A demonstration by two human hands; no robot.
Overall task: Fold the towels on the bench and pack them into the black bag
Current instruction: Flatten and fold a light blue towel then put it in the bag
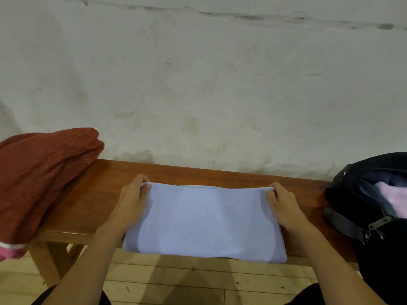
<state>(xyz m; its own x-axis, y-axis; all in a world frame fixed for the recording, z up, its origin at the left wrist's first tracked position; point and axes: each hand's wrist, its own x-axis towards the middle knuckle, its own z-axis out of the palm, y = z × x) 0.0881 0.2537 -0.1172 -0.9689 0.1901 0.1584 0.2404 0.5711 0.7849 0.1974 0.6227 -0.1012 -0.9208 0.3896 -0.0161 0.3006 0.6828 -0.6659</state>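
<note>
Light blue towel (204,219) lies folded mid-bench (99,190), near edge overhanging. Left hand (132,199) and right hand (283,205) each pinch a far corner. Rust-red towel (37,172) heaped at left; open black bag (356,186) at right, pink cloth (392,197) inside.

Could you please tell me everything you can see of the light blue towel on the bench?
The light blue towel is soft, plain cloth, folded into a flat rectangle with layered edges showing along its far side. It lies across the middle of the wooden bench, its near edge hanging slightly over the front. The left hand pinches its far left corner and the right hand its far right corner. It touches neither the red towel nor the black bag.
</note>
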